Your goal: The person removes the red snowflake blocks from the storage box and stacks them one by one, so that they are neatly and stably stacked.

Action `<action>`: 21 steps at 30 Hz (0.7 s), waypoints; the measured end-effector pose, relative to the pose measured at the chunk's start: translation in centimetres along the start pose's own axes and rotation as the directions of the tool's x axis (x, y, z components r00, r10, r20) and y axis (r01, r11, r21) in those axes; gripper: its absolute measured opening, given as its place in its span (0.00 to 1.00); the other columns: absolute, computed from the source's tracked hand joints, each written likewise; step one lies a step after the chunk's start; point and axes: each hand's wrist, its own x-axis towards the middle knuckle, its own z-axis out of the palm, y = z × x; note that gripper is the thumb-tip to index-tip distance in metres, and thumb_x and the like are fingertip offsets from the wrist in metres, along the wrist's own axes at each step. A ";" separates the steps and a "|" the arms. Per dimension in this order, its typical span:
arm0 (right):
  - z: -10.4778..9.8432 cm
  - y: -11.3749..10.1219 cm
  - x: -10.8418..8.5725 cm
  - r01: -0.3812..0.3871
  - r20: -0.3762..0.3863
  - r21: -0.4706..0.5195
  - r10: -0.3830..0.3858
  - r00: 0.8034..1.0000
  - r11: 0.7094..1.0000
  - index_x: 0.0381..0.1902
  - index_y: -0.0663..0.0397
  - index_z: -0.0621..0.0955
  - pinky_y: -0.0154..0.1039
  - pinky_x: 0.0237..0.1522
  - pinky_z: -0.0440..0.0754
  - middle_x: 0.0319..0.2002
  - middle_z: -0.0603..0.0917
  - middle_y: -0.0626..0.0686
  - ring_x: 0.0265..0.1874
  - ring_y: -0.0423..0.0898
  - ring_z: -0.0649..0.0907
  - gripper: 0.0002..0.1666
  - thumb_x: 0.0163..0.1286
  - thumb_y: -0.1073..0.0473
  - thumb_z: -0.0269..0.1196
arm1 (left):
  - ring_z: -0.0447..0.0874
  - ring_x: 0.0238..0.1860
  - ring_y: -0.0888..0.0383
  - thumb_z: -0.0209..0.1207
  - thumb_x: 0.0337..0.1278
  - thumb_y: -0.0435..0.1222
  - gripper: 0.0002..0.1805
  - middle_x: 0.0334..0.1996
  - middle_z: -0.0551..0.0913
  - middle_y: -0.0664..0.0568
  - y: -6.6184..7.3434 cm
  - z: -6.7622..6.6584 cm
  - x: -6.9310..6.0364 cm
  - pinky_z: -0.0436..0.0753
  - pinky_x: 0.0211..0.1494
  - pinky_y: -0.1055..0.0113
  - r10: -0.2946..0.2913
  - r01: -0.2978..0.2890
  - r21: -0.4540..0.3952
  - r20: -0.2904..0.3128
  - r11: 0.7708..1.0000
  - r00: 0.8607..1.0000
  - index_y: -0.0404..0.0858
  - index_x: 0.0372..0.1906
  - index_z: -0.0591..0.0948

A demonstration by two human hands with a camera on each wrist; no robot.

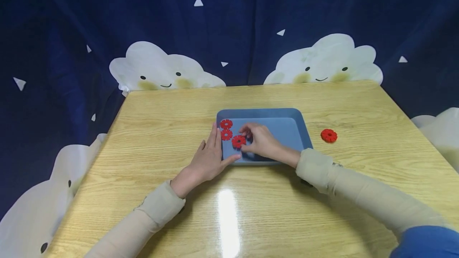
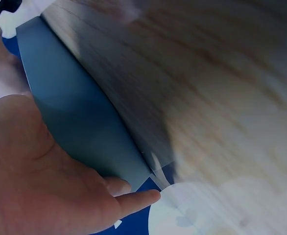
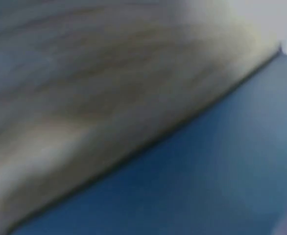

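Three red notched plastic discs lie in or over the left part of a blue-grey tray [image 1: 265,163]. Two of them, the upper red disc [image 1: 226,124] and the lower red disc [image 1: 226,135], sit one behind the other by the tray's left wall. My right hand [image 1: 263,142] pinches the third red notched disc [image 1: 238,141] between thumb and fingers, over the tray floor. My left hand [image 1: 209,158] rests against the tray's near left corner, fingers straight along the left side and thumb along the front rim. In the left wrist view, the left hand [image 2: 50,181] lies beside the tray wall [image 2: 80,103].
Outside the tray, another red notched disc [image 1: 329,135], perhaps a small stack, lies to the right on the wooden table [image 1: 161,130]. A dark blue curtain [image 1: 244,19] with white clouds hangs behind the table. The right wrist view shows mostly blurred tray wall [image 3: 182,186] and table.
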 end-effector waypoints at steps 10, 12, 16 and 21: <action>-7.5 2.1 -3.6 -0.047 -0.178 -0.072 0.034 0.983 0.996 0.46 0.66 0.81 0.46 0.37 0.80 0.36 0.84 0.57 0.34 0.53 0.82 0.23 0.51 0.68 0.73 | 0.40 0.77 0.48 0.43 0.62 0.69 0.58 0.77 0.25 0.41 0.0 0.0 -0.1 0.54 0.73 0.45 -0.004 0.004 0.003 0.005 1.000 1.000 0.28 0.76 0.39; -8.9 2.8 -4.5 -0.078 -0.207 -0.077 0.060 0.976 0.994 0.46 0.67 0.81 0.45 0.37 0.79 0.36 0.84 0.57 0.33 0.54 0.82 0.22 0.51 0.69 0.72 | 0.39 0.77 0.48 0.42 0.62 0.69 0.58 0.77 0.25 0.41 0.0 0.0 -0.1 0.54 0.73 0.45 -0.003 0.003 0.002 0.004 1.000 1.000 0.28 0.76 0.39; -11.2 4.3 -6.5 -0.150 -0.246 -0.088 0.125 0.961 0.985 0.46 0.67 0.81 0.34 0.35 0.77 0.36 0.85 0.59 0.33 0.54 0.82 0.22 0.52 0.70 0.72 | 0.39 0.77 0.48 0.43 0.62 0.69 0.58 0.77 0.26 0.41 0.0 0.0 -0.2 0.53 0.73 0.44 0.000 0.000 -0.005 0.000 1.000 1.000 0.28 0.76 0.39; -13.2 6.7 -9.2 -0.217 -0.284 -0.131 0.173 0.943 0.967 0.47 0.68 0.80 0.22 0.32 0.71 0.38 0.84 0.62 0.33 0.54 0.82 0.23 0.52 0.69 0.72 | 0.40 0.77 0.47 0.42 0.63 0.69 0.58 0.77 0.26 0.40 0.1 -0.1 -0.2 0.54 0.72 0.44 0.012 -0.012 -0.010 0.000 1.000 1.000 0.27 0.75 0.39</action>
